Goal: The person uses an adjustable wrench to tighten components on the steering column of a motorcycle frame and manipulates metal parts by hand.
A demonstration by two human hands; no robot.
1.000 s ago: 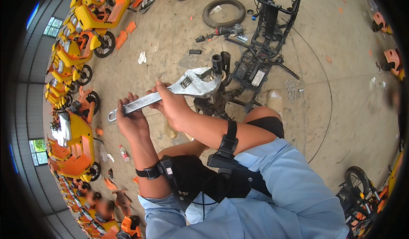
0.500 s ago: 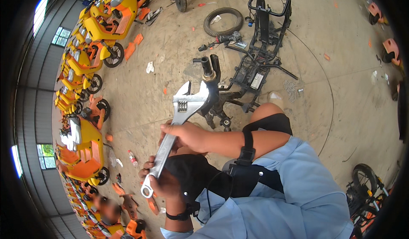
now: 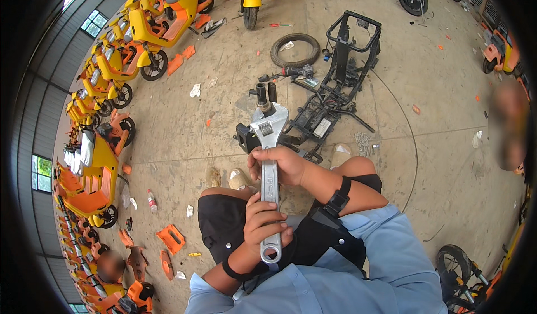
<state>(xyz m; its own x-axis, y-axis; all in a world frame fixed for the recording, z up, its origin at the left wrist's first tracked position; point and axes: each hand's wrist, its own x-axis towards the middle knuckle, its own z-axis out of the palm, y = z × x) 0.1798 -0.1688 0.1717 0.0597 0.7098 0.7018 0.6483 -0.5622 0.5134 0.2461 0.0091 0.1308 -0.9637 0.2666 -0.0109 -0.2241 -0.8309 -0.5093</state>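
Observation:
A large silver adjustable wrench [image 3: 269, 188] lies lengthways before me, its jaw at a fitting on an upright black metal tube [image 3: 260, 94]; whether it grips cannot be told. My right hand [image 3: 281, 165] is closed round the upper handle, below the jaw. Closer to me, my left hand [image 3: 262, 224] has its fingers wrapped round the lower handle, near the ring end. The lower part of the black assembly under the tube is partly hidden behind the wrench and my right hand.
Ahead lie a bare black scooter frame [image 3: 341, 73], a loose tyre [image 3: 279, 58] and a handlebar piece [image 3: 293, 71]. Yellow-orange scooters [image 3: 151, 23] line the left. Orange panels [image 3: 170, 237] and a plastic bottle [image 3: 151, 200] lie on the concrete floor [image 3: 447, 163]. More scooters [image 3: 495, 56] stand right.
The wrench has swung from slanting left, through a lower diagonal, to nearly straight toward me. Both hands moved with it; my left hand came rightward and nearer my body. The view has shifted.

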